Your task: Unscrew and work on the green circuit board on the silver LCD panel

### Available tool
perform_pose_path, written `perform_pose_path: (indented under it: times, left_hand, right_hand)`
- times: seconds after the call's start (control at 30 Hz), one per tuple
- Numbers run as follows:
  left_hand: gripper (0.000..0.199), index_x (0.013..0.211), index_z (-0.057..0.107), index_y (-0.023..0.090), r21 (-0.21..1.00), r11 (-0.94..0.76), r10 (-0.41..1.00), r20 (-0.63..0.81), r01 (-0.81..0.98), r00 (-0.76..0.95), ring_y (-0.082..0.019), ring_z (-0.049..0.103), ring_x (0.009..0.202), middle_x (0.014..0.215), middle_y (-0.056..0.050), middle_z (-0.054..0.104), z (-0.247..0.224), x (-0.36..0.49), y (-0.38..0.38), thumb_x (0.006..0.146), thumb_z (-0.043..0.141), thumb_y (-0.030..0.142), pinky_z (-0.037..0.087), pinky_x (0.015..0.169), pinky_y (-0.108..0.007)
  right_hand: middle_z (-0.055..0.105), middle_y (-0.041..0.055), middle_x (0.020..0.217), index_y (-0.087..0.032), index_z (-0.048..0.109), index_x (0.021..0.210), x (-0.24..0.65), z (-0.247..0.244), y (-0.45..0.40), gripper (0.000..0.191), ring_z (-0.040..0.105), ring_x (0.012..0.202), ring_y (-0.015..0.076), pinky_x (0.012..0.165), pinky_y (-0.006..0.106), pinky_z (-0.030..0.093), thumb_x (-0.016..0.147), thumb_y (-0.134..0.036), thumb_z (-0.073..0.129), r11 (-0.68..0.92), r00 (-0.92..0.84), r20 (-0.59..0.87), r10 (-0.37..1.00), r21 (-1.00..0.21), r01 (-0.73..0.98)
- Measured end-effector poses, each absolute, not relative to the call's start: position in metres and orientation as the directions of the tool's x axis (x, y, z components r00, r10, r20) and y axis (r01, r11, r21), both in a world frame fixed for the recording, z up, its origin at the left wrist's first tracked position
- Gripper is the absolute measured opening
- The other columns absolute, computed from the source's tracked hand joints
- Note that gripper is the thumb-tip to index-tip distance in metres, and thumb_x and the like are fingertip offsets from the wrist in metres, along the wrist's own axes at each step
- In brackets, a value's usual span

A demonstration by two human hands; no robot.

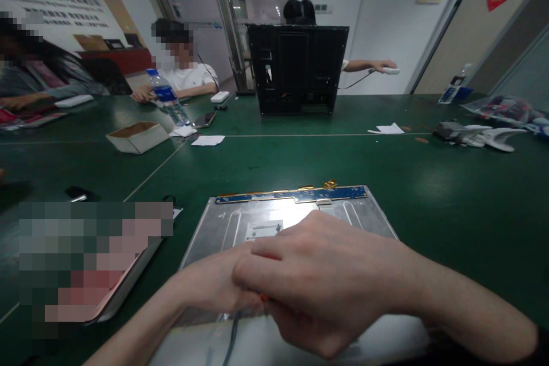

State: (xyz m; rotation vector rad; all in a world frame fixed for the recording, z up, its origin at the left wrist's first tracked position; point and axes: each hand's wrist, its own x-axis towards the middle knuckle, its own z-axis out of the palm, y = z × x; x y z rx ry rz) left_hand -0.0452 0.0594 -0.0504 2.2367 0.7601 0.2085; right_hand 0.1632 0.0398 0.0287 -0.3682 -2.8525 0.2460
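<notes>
A flat metal-backed display panel (pixel 300 214) lies in front of me, with a long blue circuit board (pixel 278 197) along its far edge. Gold-coloured tape (pixel 329 183) sticks up from that board. Over the panel's near half, my right hand (pixel 330 280) has its fingers curled inward, crossing in front of my left hand (pixel 214 280). Both hands are closed and meet; a small red-orange bit (pixel 263 297) shows between them, too covered to name. Below them a dark cable (pixel 231 337) runs toward me. Most of my left fingers are hidden.
On the green table (pixel 450 200), a device with a pink edge (pixel 128 269) lies left. Farther off are an open box (pixel 138 137), a water bottle (pixel 168 97), a black monitor back (pixel 298 68) and plastic parts (pixel 476 134). Several people sit around the table.
</notes>
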Motion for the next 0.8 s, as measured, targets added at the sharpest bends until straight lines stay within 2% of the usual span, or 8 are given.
perform_pose_path:
  times: [0.17, 0.23, 0.33, 0.43, 0.5, 0.67, 0.73, 0.8]
  left_hand:
    - [0.017, 0.075, 0.071, 0.021, 0.700, -0.497, 0.553, -0.200, 0.513, 0.809, -0.019, 0.058, 0.071, 0.077, 0.002, 0.067, -0.050, -0.048, 0.059, 0.063, 0.059, 0.023, 0.049, 0.065, -0.025]
    - [0.018, 0.077, 0.072, 0.019, 0.670, -0.498, 0.553, -0.244, 0.550, 0.797, -0.018, 0.057, 0.066, 0.074, 0.001, 0.066, -0.051, -0.049, 0.059, 0.065, 0.060, 0.025, 0.048, 0.063, -0.026]
    - [0.020, 0.079, 0.072, 0.021, 0.710, -0.484, 0.582, -0.176, 0.512, 0.794, -0.022, 0.060, 0.077, 0.086, -0.001, 0.068, -0.051, -0.048, 0.060, 0.068, 0.061, 0.033, 0.051, 0.072, -0.030]
    - [0.023, 0.088, 0.071, 0.025, 0.794, -0.462, 0.546, -0.097, 0.395, 0.832, -0.022, 0.059, 0.091, 0.099, 0.000, 0.068, -0.052, -0.047, 0.061, 0.070, 0.061, 0.035, 0.050, 0.083, -0.030]
    - [0.025, 0.089, 0.071, 0.025, 0.791, -0.465, 0.554, -0.090, 0.398, 0.827, -0.021, 0.059, 0.087, 0.097, 0.001, 0.067, -0.055, -0.048, 0.061, 0.068, 0.061, 0.032, 0.051, 0.077, -0.028]
    - [0.012, 0.071, 0.069, 0.020, 0.706, -0.521, 0.543, -0.159, 0.479, 0.825, -0.017, 0.056, 0.064, 0.071, 0.003, 0.063, -0.060, -0.052, 0.058, 0.066, 0.060, 0.026, 0.045, 0.056, -0.023]
    - [0.015, 0.073, 0.071, 0.019, 0.699, -0.538, 0.543, -0.142, 0.472, 0.828, -0.017, 0.057, 0.065, 0.072, 0.002, 0.066, -0.057, -0.050, 0.058, 0.069, 0.060, 0.030, 0.047, 0.058, -0.023]
    - [0.021, 0.081, 0.073, 0.021, 0.673, -0.577, 0.555, -0.093, 0.463, 0.826, -0.019, 0.060, 0.074, 0.085, 0.000, 0.070, -0.053, -0.047, 0.058, 0.072, 0.059, 0.035, 0.050, 0.067, -0.025]
  right_hand:
    - [0.065, -0.0008, 0.087, -0.017, 0.053, 0.103, 0.164, 0.025, 0.041, 0.019, 0.048, 0.065, 0.0125, 0.050, 0.030, 0.026, 0.096, -0.034, 0.051, 0.956, -0.932, 0.240, 0.272, -0.178, 0.233]
    - [0.066, -0.0012, 0.085, -0.017, 0.054, 0.102, 0.163, 0.024, 0.041, 0.015, 0.048, 0.064, 0.0120, 0.050, 0.030, 0.025, 0.097, -0.031, 0.049, 0.955, -0.927, 0.248, 0.281, -0.166, 0.245]
    - [0.065, -0.0010, 0.087, -0.017, 0.052, 0.105, 0.164, 0.025, 0.040, 0.013, 0.046, 0.062, 0.0121, 0.049, 0.030, 0.024, 0.093, -0.021, 0.049, 0.952, -0.927, 0.236, 0.290, -0.170, 0.255]
    - [0.064, -0.0003, 0.095, -0.016, 0.050, 0.109, 0.165, 0.029, 0.039, 0.024, 0.042, 0.061, 0.0121, 0.047, 0.029, 0.026, 0.085, -0.020, 0.055, 0.955, -0.939, 0.218, 0.265, -0.194, 0.225]
    - [0.064, 0.0002, 0.096, -0.017, 0.049, 0.110, 0.165, 0.030, 0.039, 0.026, 0.042, 0.061, 0.0123, 0.046, 0.028, 0.026, 0.085, -0.022, 0.057, 0.954, -0.940, 0.214, 0.267, -0.198, 0.226]
    - [0.066, -0.0006, 0.088, -0.017, 0.051, 0.107, 0.162, 0.027, 0.040, 0.021, 0.049, 0.065, 0.0126, 0.050, 0.030, 0.026, 0.098, -0.036, 0.049, 0.949, -0.928, 0.218, 0.301, -0.168, 0.268]
    - [0.066, -0.0009, 0.087, -0.017, 0.051, 0.107, 0.161, 0.025, 0.040, 0.017, 0.049, 0.064, 0.0123, 0.050, 0.030, 0.026, 0.099, -0.031, 0.045, 0.950, -0.926, 0.227, 0.301, -0.160, 0.270]
    - [0.065, -0.0008, 0.088, -0.016, 0.051, 0.108, 0.161, 0.026, 0.040, 0.014, 0.047, 0.063, 0.0123, 0.050, 0.030, 0.026, 0.096, -0.023, 0.046, 0.951, -0.929, 0.230, 0.291, -0.173, 0.255]
